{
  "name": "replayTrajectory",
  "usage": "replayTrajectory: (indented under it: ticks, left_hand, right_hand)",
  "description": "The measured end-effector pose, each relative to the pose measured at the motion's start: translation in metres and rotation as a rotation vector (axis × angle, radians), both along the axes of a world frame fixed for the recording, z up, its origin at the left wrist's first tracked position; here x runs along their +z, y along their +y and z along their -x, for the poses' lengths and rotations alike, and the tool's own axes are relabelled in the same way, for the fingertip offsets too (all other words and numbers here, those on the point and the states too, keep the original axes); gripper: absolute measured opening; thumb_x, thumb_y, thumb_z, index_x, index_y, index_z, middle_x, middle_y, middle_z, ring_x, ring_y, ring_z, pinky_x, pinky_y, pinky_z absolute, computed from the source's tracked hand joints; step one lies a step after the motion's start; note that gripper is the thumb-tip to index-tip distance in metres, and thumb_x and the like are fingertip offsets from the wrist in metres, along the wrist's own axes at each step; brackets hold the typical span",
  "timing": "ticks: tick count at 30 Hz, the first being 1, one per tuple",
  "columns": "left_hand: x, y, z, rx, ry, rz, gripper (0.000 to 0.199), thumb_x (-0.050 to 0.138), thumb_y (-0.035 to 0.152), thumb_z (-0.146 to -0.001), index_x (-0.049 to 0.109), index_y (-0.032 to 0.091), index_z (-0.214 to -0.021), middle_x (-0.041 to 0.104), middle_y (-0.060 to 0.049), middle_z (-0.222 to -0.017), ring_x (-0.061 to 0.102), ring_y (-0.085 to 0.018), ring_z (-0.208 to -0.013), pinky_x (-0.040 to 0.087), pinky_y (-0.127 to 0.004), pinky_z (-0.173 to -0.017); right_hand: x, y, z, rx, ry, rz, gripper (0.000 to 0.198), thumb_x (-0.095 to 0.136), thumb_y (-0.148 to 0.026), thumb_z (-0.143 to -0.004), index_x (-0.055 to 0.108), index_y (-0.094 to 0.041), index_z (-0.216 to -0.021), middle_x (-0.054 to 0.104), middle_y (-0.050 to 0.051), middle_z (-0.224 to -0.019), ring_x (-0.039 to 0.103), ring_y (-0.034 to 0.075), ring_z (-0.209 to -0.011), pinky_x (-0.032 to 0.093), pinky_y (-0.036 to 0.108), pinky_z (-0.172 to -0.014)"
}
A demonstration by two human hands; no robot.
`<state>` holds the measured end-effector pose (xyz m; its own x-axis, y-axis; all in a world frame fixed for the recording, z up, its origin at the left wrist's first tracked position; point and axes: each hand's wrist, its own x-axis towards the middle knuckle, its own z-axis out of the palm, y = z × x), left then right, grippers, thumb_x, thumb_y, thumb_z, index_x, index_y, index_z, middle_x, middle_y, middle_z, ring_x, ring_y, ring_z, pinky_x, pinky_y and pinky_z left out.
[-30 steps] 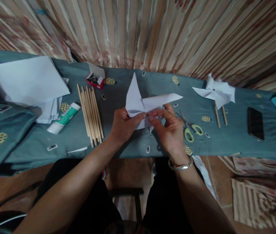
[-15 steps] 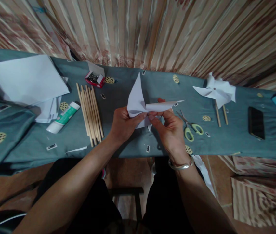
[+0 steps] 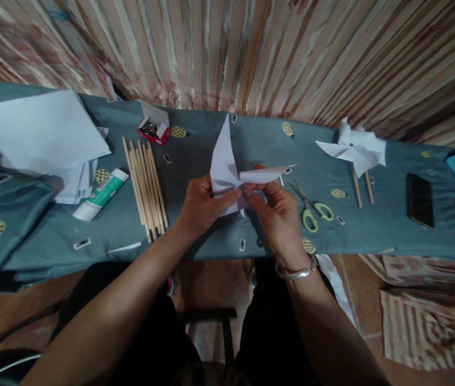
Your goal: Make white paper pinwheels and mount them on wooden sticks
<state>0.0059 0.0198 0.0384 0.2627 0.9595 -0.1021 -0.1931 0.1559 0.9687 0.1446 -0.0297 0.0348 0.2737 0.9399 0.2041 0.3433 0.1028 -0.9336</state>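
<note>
Head view: left hand [image 3: 201, 206] and right hand [image 3: 277, 209], each grip closed thumb-to-finger near the centre of the white paper pinwheel [image 3: 223, 158] over the surface [image 3: 187, 161]; presumably light, springy, easily creased, best pinched mid-fold.

1. The head camera sits above the near side of the counter [image 3: 372, 228], facing forward and down onto it.
2. It is fairly near, with the left grip [image 3: 201, 206] and right grip [image 3: 278, 212] over the counter's middle.
3. Beyond the counter it takes in the curtain [image 3: 211, 53]; on the near side, legs [image 3: 158, 332] and floor [image 3: 213, 281].
</note>
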Motion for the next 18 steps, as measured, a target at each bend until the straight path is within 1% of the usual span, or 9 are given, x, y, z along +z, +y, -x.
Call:
replayTrajectory:
  ticks: [5, 8, 11, 14, 18]
  left_hand:
    - [-0.001, 0.001, 0.0, -0.002, -0.023, -0.035, 0.017, 0.081, 0.03, -0.061, 0.076, 0.017, -0.071, 0.075, -0.003, -0.074, 0.066, -0.018, -0.067, 0.053, -0.028, -0.064]
    - [-0.002, 0.001, 0.001, 0.0, -0.019, -0.044, 0.018, 0.081, 0.03, -0.063, 0.077, 0.017, -0.074, 0.076, -0.003, -0.076, 0.068, -0.018, -0.068, 0.054, -0.028, -0.065]
    - [-0.002, 0.001, 0.001, 0.0, -0.01, -0.044, 0.019, 0.082, 0.031, -0.063, 0.078, 0.017, -0.076, 0.077, -0.003, -0.076, 0.069, -0.019, -0.069, 0.055, -0.028, -0.065]
    - [-0.002, 0.001, 0.001, 0.008, -0.005, -0.033, 0.02, 0.083, 0.031, -0.062, 0.078, 0.017, -0.076, 0.077, -0.003, -0.076, 0.069, -0.019, -0.069, 0.055, -0.028, -0.064]
    - [-0.001, 0.001, 0.001, 0.009, -0.018, -0.022, 0.018, 0.083, 0.029, -0.062, 0.078, 0.017, -0.074, 0.077, -0.003, -0.075, 0.068, -0.018, -0.067, 0.055, -0.027, -0.063]
  right_hand:
    - [-0.005, 0.001, 0.0, -0.003, 0.024, -0.011, 0.005, 0.065, -0.024, -0.087, 0.069, -0.026, -0.087, 0.069, 0.003, -0.113, 0.059, 0.022, -0.122, 0.042, 0.048, -0.11]
    - [-0.009, 0.001, 0.001, -0.033, 0.051, -0.027, 0.007, 0.066, -0.024, -0.086, 0.07, -0.027, -0.091, 0.069, 0.002, -0.116, 0.059, 0.021, -0.123, 0.043, 0.048, -0.11]
    - [-0.013, 0.001, 0.0, -0.048, -0.012, -0.046, 0.011, 0.065, -0.025, -0.087, 0.07, -0.027, -0.097, 0.069, 0.003, -0.117, 0.059, 0.021, -0.122, 0.047, 0.045, -0.105]
    - [-0.016, 0.001, -0.002, -0.049, -0.049, -0.053, 0.018, 0.064, -0.027, -0.088, 0.068, -0.027, -0.106, 0.069, 0.004, -0.114, 0.062, 0.02, -0.115, 0.052, 0.041, -0.098]
    - [-0.015, 0.002, 0.0, -0.101, 0.032, -0.043, 0.035, 0.07, -0.032, -0.083, 0.063, -0.025, -0.116, 0.066, 0.006, -0.12, 0.063, 0.021, -0.111, 0.054, 0.039, -0.095]
